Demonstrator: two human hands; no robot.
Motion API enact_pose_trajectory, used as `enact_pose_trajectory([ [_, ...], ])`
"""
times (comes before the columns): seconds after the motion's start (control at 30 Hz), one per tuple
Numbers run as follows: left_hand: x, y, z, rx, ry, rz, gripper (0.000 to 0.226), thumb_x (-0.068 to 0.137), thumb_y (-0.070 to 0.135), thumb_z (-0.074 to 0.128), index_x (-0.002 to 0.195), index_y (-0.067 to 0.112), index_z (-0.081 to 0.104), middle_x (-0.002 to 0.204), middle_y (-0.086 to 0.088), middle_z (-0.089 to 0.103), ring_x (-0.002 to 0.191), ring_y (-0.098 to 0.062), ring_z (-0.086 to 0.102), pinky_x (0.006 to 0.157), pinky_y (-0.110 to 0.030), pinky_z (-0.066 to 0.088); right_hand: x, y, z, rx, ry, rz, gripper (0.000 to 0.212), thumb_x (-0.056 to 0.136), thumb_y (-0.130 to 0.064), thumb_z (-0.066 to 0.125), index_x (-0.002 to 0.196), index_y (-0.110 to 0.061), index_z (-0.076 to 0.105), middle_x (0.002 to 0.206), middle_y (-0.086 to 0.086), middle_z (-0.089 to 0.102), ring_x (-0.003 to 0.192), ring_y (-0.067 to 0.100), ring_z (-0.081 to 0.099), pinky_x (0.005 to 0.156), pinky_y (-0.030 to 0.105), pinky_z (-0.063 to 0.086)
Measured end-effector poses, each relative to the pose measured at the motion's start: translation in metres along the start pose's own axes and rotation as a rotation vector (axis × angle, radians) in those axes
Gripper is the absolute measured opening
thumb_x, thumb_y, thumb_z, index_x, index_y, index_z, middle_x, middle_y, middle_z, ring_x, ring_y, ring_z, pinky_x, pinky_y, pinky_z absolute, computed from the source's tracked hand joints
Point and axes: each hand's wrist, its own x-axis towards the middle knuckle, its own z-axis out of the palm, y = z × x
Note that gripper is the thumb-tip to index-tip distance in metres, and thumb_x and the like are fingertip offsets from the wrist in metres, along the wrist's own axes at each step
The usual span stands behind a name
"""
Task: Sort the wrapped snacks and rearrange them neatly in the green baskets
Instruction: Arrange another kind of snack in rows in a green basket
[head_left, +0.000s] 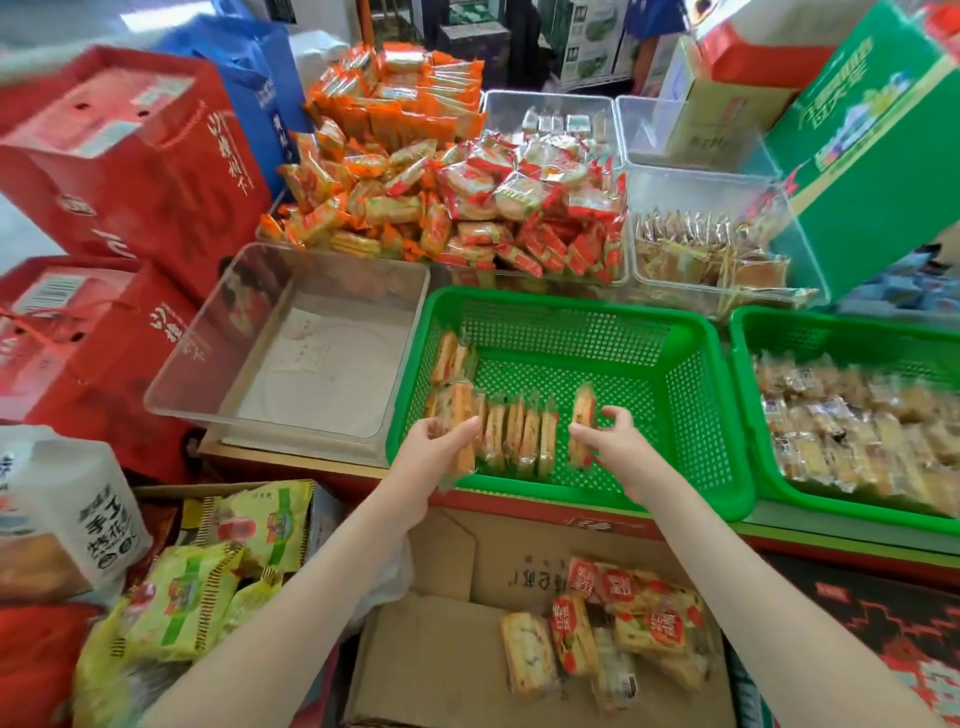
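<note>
Snack packets being lined up in the perforated green plastic basket (675, 332)

A clear-wrapped cracker packet (583, 423) is gripped by the right hand (615, 447), another (460, 426) by the left hand (431, 447); the upright row (519, 434) could be toppled if nudged.

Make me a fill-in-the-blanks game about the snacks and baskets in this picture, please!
1. The left hand and right hand both hold wrapped snacks in a basket coloured ____.
2. Counting the fuller basket at the right, baskets of that colour number ____.
3. More loose snacks lie below the arms in a box made of ____.

Missing words: green; two; cardboard.
</note>
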Motion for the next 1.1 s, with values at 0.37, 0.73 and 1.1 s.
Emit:
enact_pose_trajectory([
  [0.37,0.041,-0.002,0.023,0.163,0.160,-0.052,0.057,0.098,0.043,0.046,0.141,0.009,0.035,0.140,-0.012,0.041,0.120,-0.030,0.045,0.097,-0.040,0.040,0.040,0.010,0.014,-0.602,-0.195,0.121,0.074,0.097,-0.056,0.035,0.154,-0.014,0.012,0.160,0.008,0.014,0.145,0.028,0.021,0.114,0.044,0.023],
  [0.73,0.062,0.022,0.098,0.306,-0.085,0.087,0.041,0.099,0.025,0.038,0.140,0.022,0.041,0.133,-0.005,0.049,0.101,-0.023,0.058,0.089,-0.045,0.053,0.032,-0.003,-0.002,-0.149,-0.056,-0.184,0.055,0.095,-0.016,0.058,0.143,-0.025,0.033,0.121,-0.001,0.058,0.103,0.014,0.061,0.085,0.028,0.051],
  [1.1,0.106,-0.028,0.063,1.474,-0.402,0.431,0.063,0.104,0.017,0.030,0.153,0.032,-0.008,0.158,-0.003,-0.023,0.147,-0.024,-0.016,0.118,-0.044,-0.003,0.065,0.020,0.001,-0.027,-0.106,0.167,0.038,0.101,-0.043,0.037,0.123,-0.018,0.056,0.118,0.007,0.061,0.102,0.023,0.058,0.088,0.039,0.047],
])
